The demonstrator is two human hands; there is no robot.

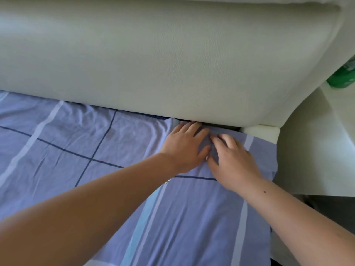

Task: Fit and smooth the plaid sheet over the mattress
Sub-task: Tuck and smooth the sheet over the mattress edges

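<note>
Below cream headboard (172, 64), left hand (184, 146) & right hand (232, 160) press flat-open on plaid sheet (107, 143); green bottle (343, 75) far rt.

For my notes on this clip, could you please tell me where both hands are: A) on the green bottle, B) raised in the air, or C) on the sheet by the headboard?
C: the left hand and right hand both rest on the sheet beside the headboard.

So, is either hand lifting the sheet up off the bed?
No, the left hand and the right hand both lie palm-down on the plaid sheet, close to the headboard.
</note>
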